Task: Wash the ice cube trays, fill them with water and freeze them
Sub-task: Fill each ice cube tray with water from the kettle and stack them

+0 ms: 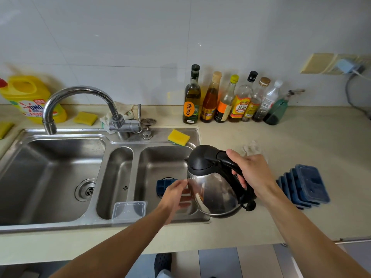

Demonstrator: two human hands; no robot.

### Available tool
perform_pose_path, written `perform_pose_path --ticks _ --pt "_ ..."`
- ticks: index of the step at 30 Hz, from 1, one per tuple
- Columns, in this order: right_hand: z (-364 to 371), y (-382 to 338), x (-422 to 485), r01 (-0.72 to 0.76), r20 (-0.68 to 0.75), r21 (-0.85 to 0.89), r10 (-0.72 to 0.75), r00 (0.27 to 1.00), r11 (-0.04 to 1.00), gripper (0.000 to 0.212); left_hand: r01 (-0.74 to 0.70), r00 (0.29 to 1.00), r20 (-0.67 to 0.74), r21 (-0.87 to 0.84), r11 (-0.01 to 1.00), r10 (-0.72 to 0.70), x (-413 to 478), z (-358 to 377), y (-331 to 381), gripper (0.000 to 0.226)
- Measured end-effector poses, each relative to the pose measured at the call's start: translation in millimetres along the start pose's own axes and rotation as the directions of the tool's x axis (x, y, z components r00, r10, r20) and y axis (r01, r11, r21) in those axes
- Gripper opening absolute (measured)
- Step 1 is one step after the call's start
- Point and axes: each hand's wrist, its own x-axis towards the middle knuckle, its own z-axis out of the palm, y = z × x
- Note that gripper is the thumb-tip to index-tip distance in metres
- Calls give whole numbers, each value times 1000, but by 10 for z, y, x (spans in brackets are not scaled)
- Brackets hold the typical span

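Observation:
My right hand [251,171] grips the black handle of a steel electric kettle [212,189], held tilted over the right sink basin [160,163]. Below its spout a dark blue ice cube tray [163,184] lies in that basin, partly hidden by my left hand [176,195], which rests on the tray's near edge; I cannot tell whether it grips it. A stack of several blue ice cube trays [307,186] lies on the counter to the right. A clear plastic lid [129,210] rests on the sink's front rim.
A chrome faucet [80,105] arches over the large left basin [50,177]. Yellow sponges [178,137] and a yellow detergent jug [30,97] sit behind the sink. Several bottles [230,101] line the wall. A crumpled cloth [251,149] lies on the beige counter [301,137].

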Motion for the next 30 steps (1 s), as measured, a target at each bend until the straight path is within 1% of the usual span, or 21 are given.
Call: perform_pose_path --ticks 2,4,6,8,11,14,16,19,22,23,24,26,27,28,30 --pt "4 61 63 -7 -54 74 11 998 997 59 -92 995 -29 126 988 96 76 -11 177 21" --pt "13 140 130 1 -111 126 13 994 992 60 -160 985 -43 167 973 170 149 -8 359 14" --pt "37 227 205 28 -175 168 2 985 985 60 -217 973 -37 190 958 228 205 23 524 14" --pt "64 301 307 52 -243 190 -5 970 980 60 -267 961 -10 224 937 276 263 80 662 16" --pt "76 363 500 35 -274 255 38 961 966 59 -325 945 80 348 879 318 398 195 832 20" --pt "60 405 744 25 -310 285 67 948 958 57 -324 946 137 414 851 294 579 322 1022 29" --pt "47 448 917 23 -333 265 69 941 964 59 -308 951 165 407 860 262 730 401 1148 30" --pt "35 509 1115 -23 -319 238 101 942 971 59 -267 960 189 387 883 207 952 499 1310 33" --pt "24 535 1236 -35 -320 258 120 940 965 53 -248 965 187 400 882 186 1171 565 1401 50" --pt "26 516 1265 -25 -331 229 102 938 973 50 -250 964 184 403 880 190 1230 579 1422 52" --pt "26 493 1292 -12 -361 162 70 930 987 45 -252 964 182 402 880 193 1274 581 1440 52" --pt "16 442 1308 15 -476 -55 -39 878 998 35 -254 962 193 376 891 193 1340 560 1458 49" --pt "12 415 1294 44 -530 -172 -130 838 984 35 -258 960 197 353 900 198 1355 544 1458 47" --pt "23 393 1260 102 -554 -275 -244 796 956 37 -261 960 191 344 902 205 1357 517 1440 45" --pt "85 330 1164 262 -535 -395 -452 714 880 38 -252 967 126 396 883 220 1324 411 1365 43"
